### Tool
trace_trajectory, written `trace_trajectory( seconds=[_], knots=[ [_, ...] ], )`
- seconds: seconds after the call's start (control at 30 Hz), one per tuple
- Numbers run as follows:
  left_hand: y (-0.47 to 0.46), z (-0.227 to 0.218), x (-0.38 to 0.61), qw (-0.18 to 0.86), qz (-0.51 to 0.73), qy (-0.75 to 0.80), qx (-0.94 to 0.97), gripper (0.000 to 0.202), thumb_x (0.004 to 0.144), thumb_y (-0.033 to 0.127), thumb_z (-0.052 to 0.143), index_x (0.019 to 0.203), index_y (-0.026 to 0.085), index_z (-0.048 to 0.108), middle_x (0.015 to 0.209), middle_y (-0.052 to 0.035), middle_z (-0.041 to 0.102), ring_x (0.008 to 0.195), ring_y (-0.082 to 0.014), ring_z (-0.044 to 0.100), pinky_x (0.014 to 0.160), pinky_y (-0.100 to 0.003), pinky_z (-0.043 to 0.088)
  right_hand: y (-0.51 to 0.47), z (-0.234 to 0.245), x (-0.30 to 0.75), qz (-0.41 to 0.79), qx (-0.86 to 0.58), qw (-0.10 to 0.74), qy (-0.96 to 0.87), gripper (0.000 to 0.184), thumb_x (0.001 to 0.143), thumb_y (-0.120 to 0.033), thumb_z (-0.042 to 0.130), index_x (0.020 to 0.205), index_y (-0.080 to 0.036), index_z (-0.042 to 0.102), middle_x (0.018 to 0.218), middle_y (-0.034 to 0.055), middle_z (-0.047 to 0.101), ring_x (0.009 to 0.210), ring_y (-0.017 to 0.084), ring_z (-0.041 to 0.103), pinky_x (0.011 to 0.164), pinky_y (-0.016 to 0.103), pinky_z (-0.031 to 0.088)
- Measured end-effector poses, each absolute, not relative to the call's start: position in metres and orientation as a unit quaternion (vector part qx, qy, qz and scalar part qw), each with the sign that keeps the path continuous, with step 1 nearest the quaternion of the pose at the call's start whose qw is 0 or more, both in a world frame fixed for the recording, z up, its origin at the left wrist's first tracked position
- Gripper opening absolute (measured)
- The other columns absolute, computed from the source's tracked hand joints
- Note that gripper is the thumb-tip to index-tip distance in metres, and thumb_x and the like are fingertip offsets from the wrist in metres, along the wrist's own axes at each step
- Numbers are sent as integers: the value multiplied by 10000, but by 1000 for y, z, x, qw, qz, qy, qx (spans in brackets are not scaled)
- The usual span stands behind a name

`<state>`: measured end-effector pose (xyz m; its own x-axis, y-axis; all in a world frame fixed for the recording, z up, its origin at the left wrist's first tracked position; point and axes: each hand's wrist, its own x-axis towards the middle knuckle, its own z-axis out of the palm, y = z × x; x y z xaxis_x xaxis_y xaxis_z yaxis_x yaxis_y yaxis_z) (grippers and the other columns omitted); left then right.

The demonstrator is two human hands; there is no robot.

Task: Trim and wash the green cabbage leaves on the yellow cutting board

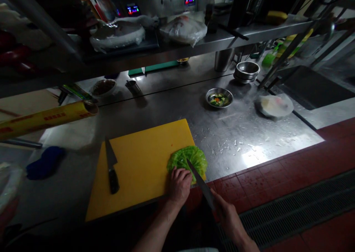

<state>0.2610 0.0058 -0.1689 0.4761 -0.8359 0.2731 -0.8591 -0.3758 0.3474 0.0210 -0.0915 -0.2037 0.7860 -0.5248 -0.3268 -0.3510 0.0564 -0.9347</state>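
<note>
A green cabbage leaf lies at the near right corner of a yellow cutting board. My left hand presses down on the leaf's near edge with its fingers curled. My right hand grips the handle of a long knife, whose blade rests across the leaf, tip pointing away from me. A second knife with a black handle lies unused on the board's left side.
On the steel counter stand a small metal bowl of chopped vegetables, stacked metal bowls and a plate under film. A cling-film roll and a blue cloth lie at left. Red floor tiles and a drain grate are at right.
</note>
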Motion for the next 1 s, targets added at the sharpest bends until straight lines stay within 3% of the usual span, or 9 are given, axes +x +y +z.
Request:
trace_trajectory(
  seconds=[0.37, 0.57, 1.0],
  knots=[
    [6, -167, 260, 221, 27, -505, 834, 147, 929, 172, 661, 1013, 279, 715, 1051, 8, 756, 1078, -231, 631, 1139, -583, 421, -98, -203, 20, -6, -709, 641, 295, 526, 1035, -382, 379, 1528, -217, 461, 1557, 110, 512, 1450, 228, 482, 1257, 448, 343],
    [6, -164, 257, 213, 17, -490, 845, 183, 929, 156, 642, 1036, 286, 714, 1069, -18, 732, 1103, -247, 636, 1158, -643, 418, -98, -198, 23, 6, -708, 636, 306, 584, 1034, -494, 375, 1526, -192, 464, 1547, 134, 518, 1431, 265, 506, 1257, 499, 344],
    [7, -163, 256, 216, 3, -486, 847, 178, 945, 172, 631, 1058, 283, 711, 1034, -26, 743, 1108, -252, 657, 1166, -668, 399, -98, -202, 17, 17, -676, 667, 313, 681, 1005, -632, 398, 1524, -196, 467, 1554, 125, 514, 1463, 280, 465, 1282, 542, 285]
  ],
)
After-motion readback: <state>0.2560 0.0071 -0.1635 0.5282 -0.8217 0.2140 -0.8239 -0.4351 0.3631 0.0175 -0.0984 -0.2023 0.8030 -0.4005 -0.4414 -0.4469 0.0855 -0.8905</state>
